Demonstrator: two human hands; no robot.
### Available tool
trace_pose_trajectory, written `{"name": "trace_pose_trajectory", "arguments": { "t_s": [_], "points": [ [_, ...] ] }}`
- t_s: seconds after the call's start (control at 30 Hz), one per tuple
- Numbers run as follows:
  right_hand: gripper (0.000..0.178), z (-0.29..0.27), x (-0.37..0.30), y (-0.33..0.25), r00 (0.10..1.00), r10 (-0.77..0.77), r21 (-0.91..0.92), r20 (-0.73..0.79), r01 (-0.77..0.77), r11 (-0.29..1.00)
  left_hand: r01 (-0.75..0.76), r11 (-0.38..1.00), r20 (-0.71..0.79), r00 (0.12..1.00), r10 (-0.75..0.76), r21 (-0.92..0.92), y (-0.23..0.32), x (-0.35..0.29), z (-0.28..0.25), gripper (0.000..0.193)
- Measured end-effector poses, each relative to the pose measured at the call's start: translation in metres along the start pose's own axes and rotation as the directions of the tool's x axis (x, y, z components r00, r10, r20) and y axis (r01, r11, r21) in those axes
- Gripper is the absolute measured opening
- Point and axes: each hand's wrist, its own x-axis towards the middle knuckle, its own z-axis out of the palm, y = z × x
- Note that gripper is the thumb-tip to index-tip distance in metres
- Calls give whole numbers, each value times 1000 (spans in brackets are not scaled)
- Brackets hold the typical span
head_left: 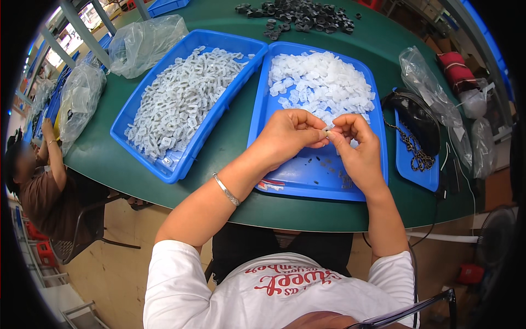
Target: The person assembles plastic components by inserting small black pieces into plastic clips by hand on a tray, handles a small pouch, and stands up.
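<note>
My left hand point(290, 136) and my right hand point(359, 147) meet above the right-hand blue tray point(282, 170). Thumbs and fingertips of both are pinched together on one small pale piece point(327, 132), mostly covered by the fingers. Just beyond them, a heap of translucent white plastic pieces point(329, 77) fills the tray's far part. Small dark bits point(346, 178) lie scattered at its near end. To the left stands a deeper blue bin point(215, 118) holding many small greyish, clear plastic parts with a slot or hole point(183, 96).
Black parts point(312, 15) are heaped at the table's far side. At right, a small blue tray point(408, 164) carries a black bag with a chain point(419, 123). Clear plastic bags point(145, 46) lie at left. Another person point(41, 192) sits at far left. A fan point(496, 236) stands low at right.
</note>
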Motion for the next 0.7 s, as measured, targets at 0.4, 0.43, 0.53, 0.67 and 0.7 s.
{"name": "trace_pose_trajectory", "arguments": {
  "t_s": [0.4,0.43,0.53,0.67,0.7],
  "points": [
    [34,-9,8,-4,950,266,357,165,-309,882,-7,991,49,999,1,133,6,-3,2,18],
    [35,-9,8,-3,945,264,340,194,-317,885,-18,984,49,999,9,180,5,-3,2,18],
    [34,-10,8,-6,932,265,329,248,-338,882,37,985,63,997,-48,170,3,0,-4,17],
    [29,-20,12,-7,924,270,276,272,-343,898,12,996,10,1000,-13,88,5,2,-6,21],
    [29,-24,13,-3,923,275,272,269,-346,898,14,996,15,1000,-15,84,5,2,-6,21]
  ]
}}
